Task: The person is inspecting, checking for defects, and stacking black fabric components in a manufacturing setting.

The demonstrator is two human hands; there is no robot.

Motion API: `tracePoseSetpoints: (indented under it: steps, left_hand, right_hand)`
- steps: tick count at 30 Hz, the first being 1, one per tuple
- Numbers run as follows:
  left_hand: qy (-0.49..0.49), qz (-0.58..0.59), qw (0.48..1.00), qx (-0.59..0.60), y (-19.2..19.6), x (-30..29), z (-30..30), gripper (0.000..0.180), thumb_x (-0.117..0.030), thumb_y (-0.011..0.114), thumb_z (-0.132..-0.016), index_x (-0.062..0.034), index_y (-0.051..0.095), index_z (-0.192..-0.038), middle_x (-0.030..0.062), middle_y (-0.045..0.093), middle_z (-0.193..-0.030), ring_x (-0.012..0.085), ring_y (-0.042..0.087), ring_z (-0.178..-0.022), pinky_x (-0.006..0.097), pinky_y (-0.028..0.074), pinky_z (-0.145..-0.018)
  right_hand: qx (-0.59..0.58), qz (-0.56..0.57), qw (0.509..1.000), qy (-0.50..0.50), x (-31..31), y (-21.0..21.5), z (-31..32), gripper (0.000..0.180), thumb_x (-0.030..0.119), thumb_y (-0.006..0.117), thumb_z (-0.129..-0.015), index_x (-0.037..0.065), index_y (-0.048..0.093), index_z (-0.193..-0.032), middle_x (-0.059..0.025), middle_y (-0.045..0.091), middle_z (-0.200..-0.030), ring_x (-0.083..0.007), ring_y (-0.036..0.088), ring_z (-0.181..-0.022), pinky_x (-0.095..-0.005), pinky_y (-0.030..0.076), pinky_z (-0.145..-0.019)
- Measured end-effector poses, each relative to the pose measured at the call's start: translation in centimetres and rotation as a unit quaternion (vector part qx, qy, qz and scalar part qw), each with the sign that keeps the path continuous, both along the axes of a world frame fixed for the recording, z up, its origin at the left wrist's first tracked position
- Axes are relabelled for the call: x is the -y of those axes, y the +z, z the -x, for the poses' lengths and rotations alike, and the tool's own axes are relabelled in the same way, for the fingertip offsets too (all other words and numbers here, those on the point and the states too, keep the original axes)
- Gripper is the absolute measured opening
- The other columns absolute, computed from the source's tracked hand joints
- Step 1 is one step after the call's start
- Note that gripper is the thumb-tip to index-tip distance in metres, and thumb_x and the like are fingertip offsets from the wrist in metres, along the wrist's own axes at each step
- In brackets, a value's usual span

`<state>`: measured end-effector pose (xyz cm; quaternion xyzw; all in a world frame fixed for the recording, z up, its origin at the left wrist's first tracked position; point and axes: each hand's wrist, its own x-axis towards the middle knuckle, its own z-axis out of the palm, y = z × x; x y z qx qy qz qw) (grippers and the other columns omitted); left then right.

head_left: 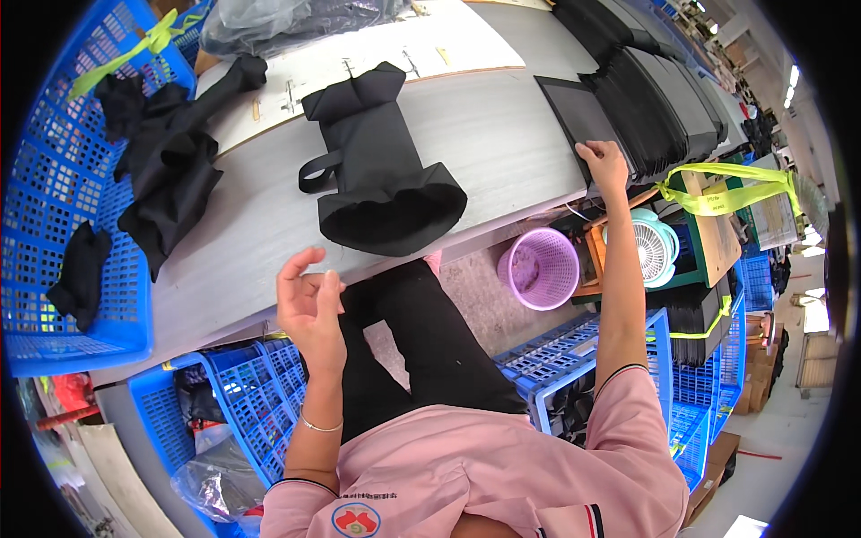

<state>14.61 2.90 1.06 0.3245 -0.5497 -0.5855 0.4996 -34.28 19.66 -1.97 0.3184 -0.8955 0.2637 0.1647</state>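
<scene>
On the grey table in front of me stands a black fabric pouch (372, 139) with a side loop, its wide mouth facing me. My left hand (309, 300) hovers in the air near the table's front edge, below the pouch; its fingers are loosely bent, thumb apart, and nothing is in them. To the right, my right hand (604, 166) reaches out with thumb and fingers pinched at a thin flat black panel (572, 106). That panel lies beside a long row of stacked black panels (646, 112). The fingertips partly hide the grip.
A blue plastic basket (54, 179) with black fabric pieces (170, 179) stands at the left. A white board (466, 40) lies at the back of the table. Below to the right are a purple bin (541, 269), a small fan (653, 249) and blue crates (574, 350).
</scene>
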Motion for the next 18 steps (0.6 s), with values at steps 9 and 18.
tracePoseSetpoints:
  steps: [9,18]
  left_hand:
    - [-0.298,-0.138,0.945,-0.002,-1.9,-4.3,1.6,0.03,-0.015,0.056,-0.098,0.0018,0.057,-0.123,0.0122,0.064,-0.116,0.0125,0.065,-0.09,0.022,0.05,-0.066]
    - [-0.525,-0.452,0.708,-0.135,-8.8,-10.7,9.5,0.073,-0.057,0.063,-0.09,-0.0078,0.045,-0.141,0.0053,0.051,-0.137,0.0181,0.051,-0.124,0.037,0.04,-0.106]
  right_hand:
    - [-0.355,-0.103,0.927,0.056,-1.0,4.6,-12.7,0.012,0.014,0.062,-0.091,0.007,0.057,-0.083,-0.0077,0.06,-0.087,-0.0258,0.061,-0.076,-0.0384,0.05,-0.061]
    - [-0.013,-0.102,0.983,0.149,-5.7,3.3,-34.5,0.01,0.012,0.057,-0.095,0.002,0.055,-0.096,-0.0171,0.065,-0.117,-0.0327,0.065,-0.085,-0.0394,0.054,-0.071]
